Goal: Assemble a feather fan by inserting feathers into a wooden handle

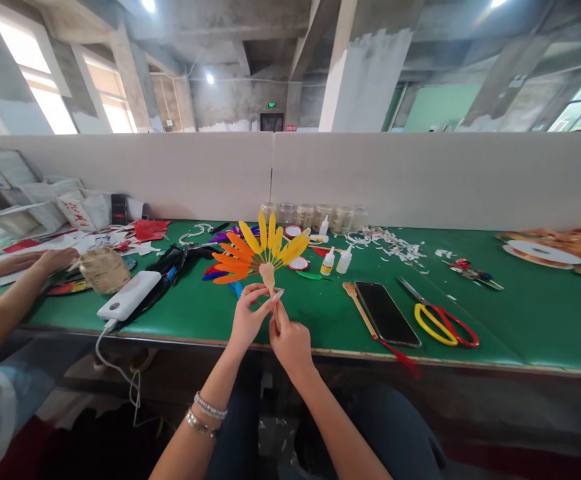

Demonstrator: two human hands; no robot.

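While the left hand (248, 319) and right hand (290, 345) pinch the wooden stem (267, 275) of a feather fan (263, 250) between their fingertips (274, 315), the fan stands upright above the bench (490, 353), near its front edge

Daylight pours through tall windows (30, 80) on the left and blows out to white, while small round ceiling lamps (209, 79) add light overhead. A green-topped workbench (470, 267) lies evenly lit under soft shadows. Wide-angle distortion bows the grey concrete ceiling beams (510, 73) toward the frame's edges; the centre stays fairly sharp.
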